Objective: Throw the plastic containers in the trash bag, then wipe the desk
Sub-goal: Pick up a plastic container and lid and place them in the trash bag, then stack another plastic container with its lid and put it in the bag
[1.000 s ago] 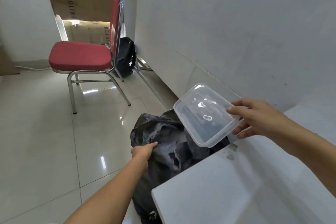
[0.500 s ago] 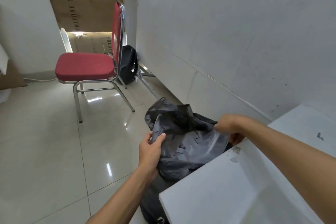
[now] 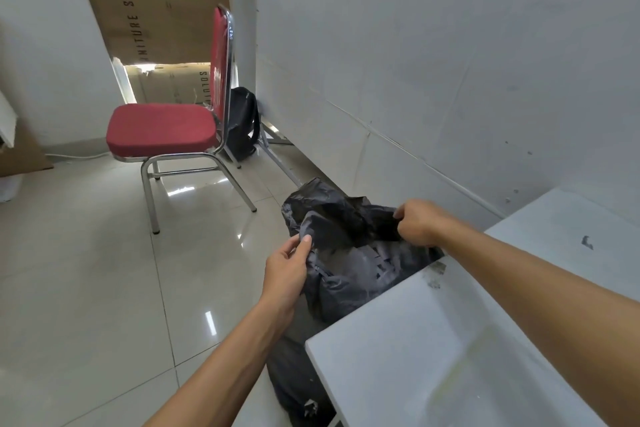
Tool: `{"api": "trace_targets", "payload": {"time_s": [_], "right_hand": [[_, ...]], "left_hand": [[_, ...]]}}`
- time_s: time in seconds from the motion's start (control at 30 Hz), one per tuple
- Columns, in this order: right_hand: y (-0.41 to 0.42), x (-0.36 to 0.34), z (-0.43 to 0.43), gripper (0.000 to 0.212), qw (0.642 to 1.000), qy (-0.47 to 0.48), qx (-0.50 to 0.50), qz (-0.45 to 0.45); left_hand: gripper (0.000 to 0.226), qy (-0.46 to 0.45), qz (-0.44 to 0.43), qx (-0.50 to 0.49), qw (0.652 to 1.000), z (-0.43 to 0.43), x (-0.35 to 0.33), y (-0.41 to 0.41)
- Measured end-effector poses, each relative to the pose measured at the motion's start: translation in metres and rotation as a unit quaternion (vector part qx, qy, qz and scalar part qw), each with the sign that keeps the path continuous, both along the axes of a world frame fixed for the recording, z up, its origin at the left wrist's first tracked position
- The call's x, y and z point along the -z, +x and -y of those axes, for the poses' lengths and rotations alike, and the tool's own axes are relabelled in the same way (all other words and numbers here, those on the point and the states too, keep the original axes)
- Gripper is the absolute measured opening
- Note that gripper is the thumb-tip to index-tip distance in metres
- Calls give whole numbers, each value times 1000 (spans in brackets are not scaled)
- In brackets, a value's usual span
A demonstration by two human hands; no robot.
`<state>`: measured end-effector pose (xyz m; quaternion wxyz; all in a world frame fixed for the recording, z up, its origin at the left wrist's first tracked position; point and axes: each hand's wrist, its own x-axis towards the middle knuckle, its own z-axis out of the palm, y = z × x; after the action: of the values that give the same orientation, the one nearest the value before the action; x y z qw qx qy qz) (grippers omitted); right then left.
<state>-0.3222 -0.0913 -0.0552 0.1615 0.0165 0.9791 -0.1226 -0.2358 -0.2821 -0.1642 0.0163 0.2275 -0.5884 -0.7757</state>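
A black trash bag (image 3: pixel 346 246) stands on the floor against the left end of the white desk (image 3: pixel 433 340). My left hand (image 3: pixel 285 270) pinches the near left edge of the bag's mouth. My right hand (image 3: pixel 420 222) is closed on the far right edge of the mouth, just above the desk's corner. The bag's opening lies between both hands. No plastic container shows; the bag's inside is dark and I cannot tell what lies in it. Smudges of dirt (image 3: pixel 434 274) mark the desk near its corner, and a dark spot (image 3: pixel 587 242) sits farther right.
A red chair (image 3: pixel 162 130) with metal legs stands on the glossy tiled floor (image 3: pixel 86 288) to the back left. A black backpack (image 3: pixel 242 125) leans on the wall behind it. Cardboard boxes (image 3: pixel 156 0) fill the far end. The white wall (image 3: pixel 433 62) runs along the right.
One second ago my right hand held a clear plastic container above the bag. It went into the bag, and both hands now grip the bag's mouth.
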Motion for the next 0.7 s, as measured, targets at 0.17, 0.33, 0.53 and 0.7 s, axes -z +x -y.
{"api": "trace_targets", "payload": {"time_s": [0.17,0.33,0.53,0.7], "right_hand": [[28,-40,-23,44,991,-106,-22,-77],[92,-81,-67,21,975,-178,1,-133],[185,-107,-112,15,956,-240,62,-156],[250,-119,-134,16,953,-261,84,-132]], "left_hand": [[30,-23,52,105,993,7,-35,17],[43,-114,66,187,973,10,-74,48],[22,-187,17,203,961,-8,-117,88],[39,-225,-18,230,947,-35,-142,121]]}}
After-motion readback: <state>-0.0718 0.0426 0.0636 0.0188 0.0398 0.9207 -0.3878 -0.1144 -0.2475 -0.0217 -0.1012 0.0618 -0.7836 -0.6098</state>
